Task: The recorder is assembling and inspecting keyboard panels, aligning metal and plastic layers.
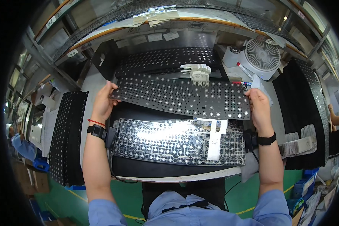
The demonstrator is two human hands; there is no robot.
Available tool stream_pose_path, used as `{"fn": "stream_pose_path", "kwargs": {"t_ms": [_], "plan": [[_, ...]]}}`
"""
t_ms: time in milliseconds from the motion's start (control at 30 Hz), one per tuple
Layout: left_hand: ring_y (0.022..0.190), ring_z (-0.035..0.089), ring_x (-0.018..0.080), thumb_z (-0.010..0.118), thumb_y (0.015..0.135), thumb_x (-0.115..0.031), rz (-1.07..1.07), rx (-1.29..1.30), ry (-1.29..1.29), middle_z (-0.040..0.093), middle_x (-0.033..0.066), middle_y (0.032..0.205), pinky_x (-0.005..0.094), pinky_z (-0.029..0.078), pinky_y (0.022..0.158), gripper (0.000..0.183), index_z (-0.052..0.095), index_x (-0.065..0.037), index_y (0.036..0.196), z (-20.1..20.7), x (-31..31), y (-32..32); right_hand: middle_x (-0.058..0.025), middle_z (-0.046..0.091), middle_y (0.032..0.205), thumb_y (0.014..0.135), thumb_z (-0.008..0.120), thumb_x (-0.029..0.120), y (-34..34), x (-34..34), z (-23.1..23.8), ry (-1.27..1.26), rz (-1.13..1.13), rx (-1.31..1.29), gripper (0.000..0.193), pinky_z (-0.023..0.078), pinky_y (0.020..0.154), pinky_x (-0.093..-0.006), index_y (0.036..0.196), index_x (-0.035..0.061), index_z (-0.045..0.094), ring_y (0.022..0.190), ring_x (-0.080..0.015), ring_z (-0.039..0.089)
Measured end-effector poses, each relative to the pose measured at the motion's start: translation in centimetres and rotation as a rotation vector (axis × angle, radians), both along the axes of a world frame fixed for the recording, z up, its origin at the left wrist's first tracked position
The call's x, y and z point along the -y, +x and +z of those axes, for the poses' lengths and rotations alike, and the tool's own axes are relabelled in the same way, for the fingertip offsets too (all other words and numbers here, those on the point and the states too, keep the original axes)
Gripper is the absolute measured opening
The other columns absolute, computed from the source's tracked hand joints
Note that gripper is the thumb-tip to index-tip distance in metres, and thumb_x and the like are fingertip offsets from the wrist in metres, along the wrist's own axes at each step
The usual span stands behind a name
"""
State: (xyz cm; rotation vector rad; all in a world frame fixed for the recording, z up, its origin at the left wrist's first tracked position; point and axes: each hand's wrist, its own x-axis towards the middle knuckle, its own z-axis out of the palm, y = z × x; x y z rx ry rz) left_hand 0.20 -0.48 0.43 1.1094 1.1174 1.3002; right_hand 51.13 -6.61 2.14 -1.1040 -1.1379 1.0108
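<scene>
Between my two hands is a long black perforated sheet (169, 96), full of small holes and silvery dots. My left hand (104, 101) pinches its left end, and my right hand (259, 107) grips its right end. The sheet is raised and tilted, with its right end lower. Nearer to me lies a shiny, clear membrane sheet (158, 141) with a dense pattern of traces and dots, on a black work surface (158, 167). A white strip (214, 145) crosses its right part. Just behind the held sheet sits a small stack of pale tabs (200, 75).
More black perforated sheets (165, 58) lie behind. Tall stacks of black sheets stand at left (66, 139) and right (303, 105). A white fan (261, 56), a bottle (231, 56) and a marker (245, 69) are at back right. A loaded shelf (199, 19) spans above.
</scene>
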Motion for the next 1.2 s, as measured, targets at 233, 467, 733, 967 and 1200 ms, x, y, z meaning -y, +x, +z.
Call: {"fn": "stream_pose_path", "kwargs": {"t_ms": [233, 467, 733, 967, 1200], "plan": [[0.059, 0.055, 0.0036, 0.057, 0.098, -0.017, -0.072, -0.134, -0.11, 0.064, -0.0009, 0.087, 0.0143, 0.039, 0.047, 0.024, 0.056, -0.007, 0.12, 0.3, -0.2, 0.5, 0.0033, 0.06, 0.084, 0.093, 0.063, 0.007, -0.4, 0.2, 0.2, 0.037, 0.01, 0.117, 0.045, 0.042, 0.06, -0.0173, 0.135, 0.0013, 0.049, 0.074, -0.0015, 0.055], [0.065, 0.056, 0.0031, 0.056, 0.099, -0.017, -0.052, -0.004, -0.04, 0.061, -0.0033, 0.086, 0.0139, 0.042, 0.052, 0.011, 0.058, -0.009, 0.107, -1.2, -0.8, -0.2, 0.0003, 0.06, 0.094, 0.092, 0.062, 0.004, -0.5, 0.2, 0.4, -0.011, 0.0, 0.093, 0.044, 0.044, 0.061, -0.0182, 0.134, 0.0009, 0.049, 0.074, -0.0032, 0.057], [0.108, 0.064, 0.0213, 0.05, 0.102, -0.021, 0.07, 0.208, 0.006, 0.06, 0.0152, 0.122, 0.0258, 0.055, 0.085, 0.042, 0.043, 0.003, 0.136, -1.2, -1.1, -0.4, 0.0024, 0.059, 0.077, 0.087, 0.072, 0.011, -0.2, 0.8, 0.5, -0.199, 0.223, 0.422, 0.027, 0.042, 0.057, -0.019, 0.108, 0.001, 0.059, 0.066, -0.0029, 0.053], [0.111, 0.062, 0.0246, 0.048, 0.103, -0.026, 0.023, 0.137, -0.036, 0.058, 0.0198, 0.128, 0.0302, 0.053, 0.091, 0.044, 0.042, 0.002, 0.136, -0.2, -0.5, 0.0, 0.0016, 0.055, 0.067, 0.079, 0.081, 0.018, 0.3, 1.5, 1.4, -0.299, 0.398, 0.855, 0.032, 0.04, 0.053, -0.0214, 0.091, 0.0023, 0.056, 0.06, -0.0046, 0.05], [0.104, 0.064, 0.0209, 0.05, 0.102, -0.027, -0.002, 0.085, -0.065, 0.062, 0.0165, 0.12, 0.0286, 0.054, 0.088, 0.039, 0.048, -0.001, 0.131, -0.3, -0.3, -0.1, -0.0008, 0.056, 0.065, 0.076, 0.084, 0.022, 0.3, 1.6, 2.2, -0.384, 0.467, 0.789, 0.038, 0.04, 0.053, -0.0235, 0.086, 0.0038, 0.052, 0.061, -0.0061, 0.051]]}}
